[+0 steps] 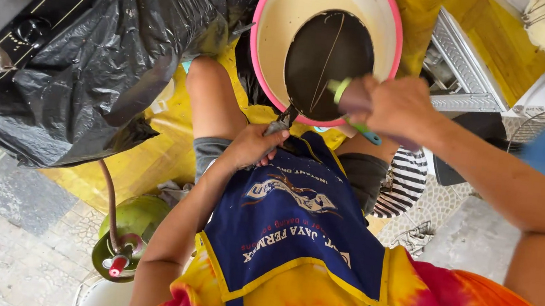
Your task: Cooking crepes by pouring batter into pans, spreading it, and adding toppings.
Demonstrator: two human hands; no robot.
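A pink rim is seen on the cream-coloured basin [265, 31], and a black pan [326, 61] is shown inside it. The apron [299, 223] is coloured navy with yellow edging. A green gas cylinder [133, 223] and black plastic sheet [107, 55] are seen.

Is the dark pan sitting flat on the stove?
No, the left hand holds the dark pan by its handle, tilted over the pink-rimmed basin.

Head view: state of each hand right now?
Left hand: closed on the dark pan's handle.
Right hand: closed around a green-handled tool over the pan.
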